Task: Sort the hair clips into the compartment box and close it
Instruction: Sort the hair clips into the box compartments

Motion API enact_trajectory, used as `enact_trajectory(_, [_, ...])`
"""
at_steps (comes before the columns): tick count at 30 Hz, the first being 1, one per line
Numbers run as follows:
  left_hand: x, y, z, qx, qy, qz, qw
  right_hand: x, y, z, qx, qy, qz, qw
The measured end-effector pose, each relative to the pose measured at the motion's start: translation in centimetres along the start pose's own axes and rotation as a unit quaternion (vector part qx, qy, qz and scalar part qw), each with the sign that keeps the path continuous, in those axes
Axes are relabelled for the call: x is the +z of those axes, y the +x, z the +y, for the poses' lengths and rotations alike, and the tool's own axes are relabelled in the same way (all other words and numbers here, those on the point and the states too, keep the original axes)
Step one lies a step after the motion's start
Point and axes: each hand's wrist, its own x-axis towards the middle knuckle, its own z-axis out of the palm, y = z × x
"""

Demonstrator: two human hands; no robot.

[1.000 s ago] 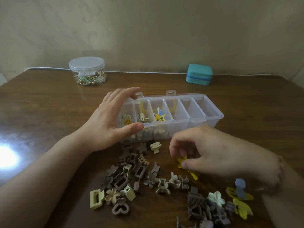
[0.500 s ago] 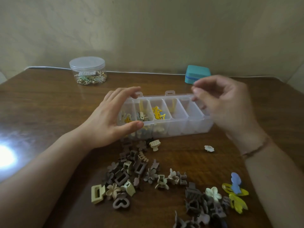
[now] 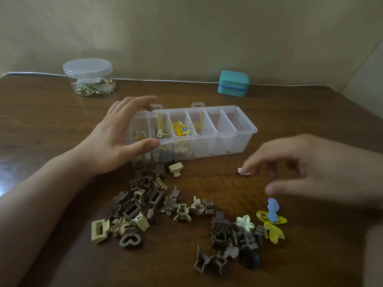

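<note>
**Hands at the open compartment box**

Left hand [image 3: 116,141] grips the left end of the clear compartment box [image 3: 207,146], fingers on the far rim, thumb on the near wall. Three left compartments hold clips; the lid is open. Loose hair clips [image 3: 145,206] lie on the table [image 3: 41,112] in front. Right hand [image 3: 306,172], blurred, fingers spread, touches a small white clip [image 3: 243,171]; whether it pinches cannot be told.
</note>
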Motion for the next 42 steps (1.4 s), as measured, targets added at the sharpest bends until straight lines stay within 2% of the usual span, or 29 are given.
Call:
enact_trajectory(2, [0.0,0.0,0.0,0.002,-0.001,0.002,1.0,1.2,-1.6,0.4,-0.033,-0.022,-0.056,0.998])
enact_trajectory(4, [0.1,0.0,0.0,0.003,-0.002,0.003,1.0,2.3,-2.9,1.2,-0.015,-0.055,-0.121,0.991])
enact_trajectory(5, [0.1,0.0,-0.1,0.004,-0.002,0.004,1.0,2.6,-3.4,1.6,-0.002,-0.067,-0.127,0.99])
enact_trajectory(10, [0.1,0.0,0.0,0.005,0.001,0.005,1.0,4.3,-3.1,2.5,0.016,-0.031,-0.027,0.999])
enact_trajectory(15, [0.0,0.0,0.1,0.004,-0.002,0.004,1.0,4.7,-2.0,2.6,0.018,-0.015,0.009,1.0])
enact_trajectory(21, [-0.2,0.0,0.1,0.008,0.01,0.005,1.0,4.7,-0.1,2.3,0.003,-0.013,0.107,0.994])
enact_trajectory(23, [-0.2,0.0,0.1,0.012,0.012,0.005,1.0,3.7,1.2,0.6,0.012,0.087,0.184,0.979])
enact_trajectory(25, [-0.2,0.0,0.1,0.015,0.012,0.005,1.0,2.3,3.7,-1.2,0.01,0.213,0.258,0.942])
enact_trajectory(28, [-0.2,0.1,0.1,0.014,0.009,0.0,1.0,0.9,8.5,-3.3,0.024,0.278,0.299,0.912])
enact_trajectory(30, [-0.2,0.0,0.1,0.012,0.005,-0.001,1.0,1.0,11.1,-4.2,0.043,0.254,0.294,0.92])
enact_trajectory(32, [-0.2,0.0,0.1,0.014,0.006,0.0,1.0,1.6,12.2,-4.3,0.05,0.146,0.307,0.939])
enact_trajectory(33, [-0.2,0.0,0.1,0.014,0.007,-0.001,1.0,1.8,11.8,-4.4,0.041,0.101,0.329,0.938])
enact_trajectory(35, [-0.2,0.0,0.1,0.01,0.008,-0.002,1.0,1.4,9.9,-4.5,0.0,0.079,0.363,0.928])
enact_trajectory(37, [-0.2,0.0,0.1,0.01,0.009,-0.002,1.0,0.9,6.7,-3.8,-0.03,0.073,0.334,0.939])
enact_trajectory(40, [-0.2,0.1,0.2,0.011,0.008,-0.003,1.0,1.0,2.3,-1.9,-0.036,0.017,0.161,0.986])
enact_trajectory(42, [-0.2,0.1,0.2,0.009,0.007,-0.003,1.0,2.0,0.8,-0.4,-0.018,0.005,0.073,0.997])
